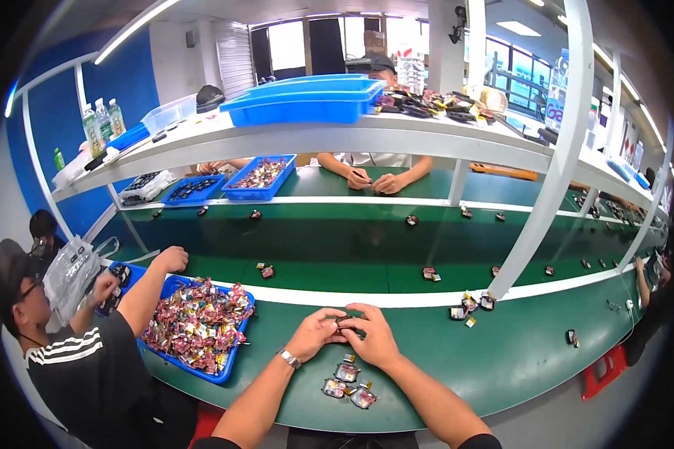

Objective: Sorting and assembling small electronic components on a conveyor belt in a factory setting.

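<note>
- Two hands meet at the picture's centre, at about 6 o'clock from the white rail: the left hand (316,332) and the right hand (372,335) are both curled around one small dark part (344,322), which is pinched between their fingertips just above the green worktop (517,359).
- A wristwatch (290,358) sits on the left wrist, at 7 o'clock from the part.
- Three small packaged pieces (347,383) lie on the worktop at 6 o'clock from the hands, near them but not touching.
- A blue tray (228,370) heaped with mixed colourful pieces stands at 9 o'clock from the left hand, well apart from it.
- A neighbouring person in a dark striped shirt (82,367) stands at 8 o'clock, one arm stretched over the tray.
- A few loose small parts (468,307) rest at 2 o'clock from the right hand, beside the white post (547,187).
- A person across the belt, at 12 o'clock, keeps both hands (374,179) on the far worktop.
</note>
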A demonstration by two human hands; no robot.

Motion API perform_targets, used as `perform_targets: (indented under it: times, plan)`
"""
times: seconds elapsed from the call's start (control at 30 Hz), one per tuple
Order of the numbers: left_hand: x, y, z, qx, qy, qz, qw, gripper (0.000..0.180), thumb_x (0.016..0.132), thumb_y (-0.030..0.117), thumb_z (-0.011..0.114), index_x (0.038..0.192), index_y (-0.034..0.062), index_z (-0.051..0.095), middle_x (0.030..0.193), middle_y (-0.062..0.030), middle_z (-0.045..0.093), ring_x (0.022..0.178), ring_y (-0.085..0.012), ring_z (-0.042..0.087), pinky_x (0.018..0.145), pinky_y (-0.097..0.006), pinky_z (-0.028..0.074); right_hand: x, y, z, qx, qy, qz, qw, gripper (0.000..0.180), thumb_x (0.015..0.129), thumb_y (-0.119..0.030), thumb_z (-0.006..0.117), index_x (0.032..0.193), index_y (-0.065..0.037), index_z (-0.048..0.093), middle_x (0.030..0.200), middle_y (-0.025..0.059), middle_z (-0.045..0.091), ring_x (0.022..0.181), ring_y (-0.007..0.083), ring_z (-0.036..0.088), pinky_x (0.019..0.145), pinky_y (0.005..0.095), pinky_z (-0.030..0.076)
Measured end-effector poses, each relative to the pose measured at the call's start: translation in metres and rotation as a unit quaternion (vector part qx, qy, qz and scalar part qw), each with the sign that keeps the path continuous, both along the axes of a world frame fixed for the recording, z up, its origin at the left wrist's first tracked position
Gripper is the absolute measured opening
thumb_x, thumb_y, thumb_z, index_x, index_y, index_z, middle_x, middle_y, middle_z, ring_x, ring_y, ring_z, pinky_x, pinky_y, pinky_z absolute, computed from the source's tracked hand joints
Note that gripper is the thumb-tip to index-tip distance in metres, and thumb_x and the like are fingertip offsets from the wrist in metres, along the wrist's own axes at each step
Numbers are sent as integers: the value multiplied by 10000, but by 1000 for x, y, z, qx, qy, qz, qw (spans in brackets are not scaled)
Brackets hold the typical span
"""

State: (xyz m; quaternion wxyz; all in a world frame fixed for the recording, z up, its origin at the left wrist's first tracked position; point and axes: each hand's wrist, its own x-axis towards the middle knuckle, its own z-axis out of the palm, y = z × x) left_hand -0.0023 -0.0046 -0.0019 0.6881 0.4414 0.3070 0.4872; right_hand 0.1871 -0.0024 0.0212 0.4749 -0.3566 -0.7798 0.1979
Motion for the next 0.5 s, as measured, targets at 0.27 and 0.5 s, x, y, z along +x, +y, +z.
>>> perform_targets:
  times: [0.27,0.5]
  plan:
    - [0,0,3,-8,17,-18,1000,305,981,101,508,1272,13,494,1136,-122,612,1030,-193,629,895,-335,554,-1,1,-1,-30,9,10,999,168,766,-61,704,927,-98,733,1184,81,608,1107,271,562,897,371,518]
    - [2,2,0,13,11,7,1000,311,965,130,556,1249,20,493,1141,-126,607,1050,-214,625,916,-378,544,-7,3,-1,-13,3,34,999,191,773,-55,685,958,-91,718,1201,82,603,1134,281,549,935,376,494]
